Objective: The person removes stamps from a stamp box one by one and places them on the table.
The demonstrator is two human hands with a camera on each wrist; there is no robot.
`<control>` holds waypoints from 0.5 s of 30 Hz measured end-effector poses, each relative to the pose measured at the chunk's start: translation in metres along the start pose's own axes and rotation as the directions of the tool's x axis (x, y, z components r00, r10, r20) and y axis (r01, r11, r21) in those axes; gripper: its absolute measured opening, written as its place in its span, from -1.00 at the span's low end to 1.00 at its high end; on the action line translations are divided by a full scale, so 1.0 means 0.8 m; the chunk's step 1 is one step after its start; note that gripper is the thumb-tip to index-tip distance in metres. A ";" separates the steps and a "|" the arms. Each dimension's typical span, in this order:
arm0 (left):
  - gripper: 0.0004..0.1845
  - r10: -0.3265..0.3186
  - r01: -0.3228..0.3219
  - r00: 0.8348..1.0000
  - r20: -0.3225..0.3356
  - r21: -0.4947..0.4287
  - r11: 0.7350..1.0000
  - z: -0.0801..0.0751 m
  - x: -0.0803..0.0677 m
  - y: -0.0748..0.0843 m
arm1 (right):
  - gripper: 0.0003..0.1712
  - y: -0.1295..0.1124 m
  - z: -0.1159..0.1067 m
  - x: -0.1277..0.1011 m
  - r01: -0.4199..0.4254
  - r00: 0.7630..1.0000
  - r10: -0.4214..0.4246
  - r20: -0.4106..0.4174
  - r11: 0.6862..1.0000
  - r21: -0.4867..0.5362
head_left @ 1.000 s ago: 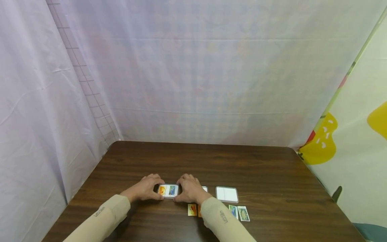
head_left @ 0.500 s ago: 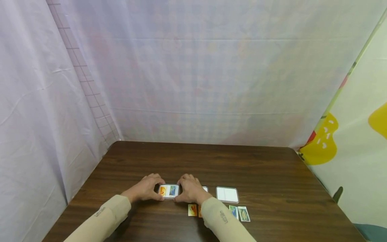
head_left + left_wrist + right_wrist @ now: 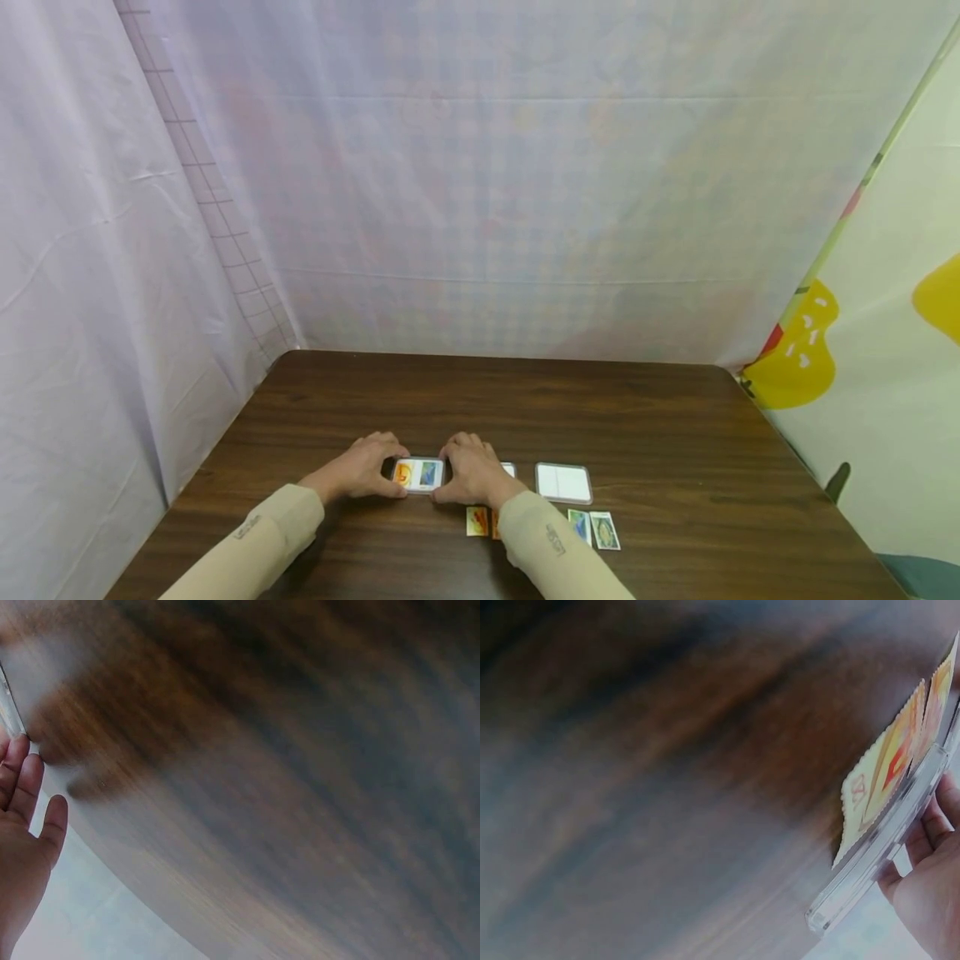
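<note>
In the head view a clear flat case [image 3: 417, 474] lies on the table, with an orange stamp [image 3: 402, 473] at its left and a blue-green stamp [image 3: 428, 473] at its right on a white backing. My left hand [image 3: 365, 466] pinches the case's left end, thumb at the near corner and fingers at the far one. The right end is held the same way by my right hand [image 3: 468, 469]. Partly behind that hand is a second case [image 3: 509, 468]. In the left wrist view, fingertips of my left hand [image 3: 26, 825] meet a case edge.
A third case [image 3: 563, 482] with a white divided backing lies to the right. Two green-toned stamps [image 3: 605, 530] sit in front of it. Nearer the right forearm lie orange stamps [image 3: 477, 521], partly covered by the sleeve. Everything rests on a brown wooden table [image 3: 480, 392].
</note>
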State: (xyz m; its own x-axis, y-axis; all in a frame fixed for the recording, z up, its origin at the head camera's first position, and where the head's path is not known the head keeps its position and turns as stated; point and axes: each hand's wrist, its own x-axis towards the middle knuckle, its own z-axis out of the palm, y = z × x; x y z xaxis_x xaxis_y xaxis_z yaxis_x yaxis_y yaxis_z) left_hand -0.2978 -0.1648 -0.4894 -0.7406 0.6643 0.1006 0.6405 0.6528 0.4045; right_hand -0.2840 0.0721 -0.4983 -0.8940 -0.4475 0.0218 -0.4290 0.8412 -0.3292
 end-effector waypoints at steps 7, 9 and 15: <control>-0.37 -0.005 0.005 1.000 0.005 0.000 1.000 0.001 0.001 -0.001 | -0.33 0.000 0.000 0.000 0.000 1.000 0.000 0.002 1.000 0.008; -0.36 -0.009 0.009 1.000 0.007 -0.001 1.000 0.001 0.001 -0.002 | -0.33 -0.001 0.000 -0.001 0.003 1.000 -0.003 0.004 1.000 0.007; -0.36 -0.017 0.018 1.000 0.011 -0.016 1.000 0.002 0.000 -0.003 | -0.32 -0.001 -0.002 -0.001 0.007 1.000 -0.007 0.011 1.000 0.003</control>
State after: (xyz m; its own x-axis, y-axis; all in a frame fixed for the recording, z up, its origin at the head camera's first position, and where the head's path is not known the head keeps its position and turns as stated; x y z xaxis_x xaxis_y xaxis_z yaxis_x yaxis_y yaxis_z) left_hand -0.2993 -0.1660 -0.4915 -0.7495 0.6567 0.0838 0.6240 0.6585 0.4208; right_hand -0.2832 0.0727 -0.4965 -0.8893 -0.4571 0.0133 -0.4352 0.8371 -0.3314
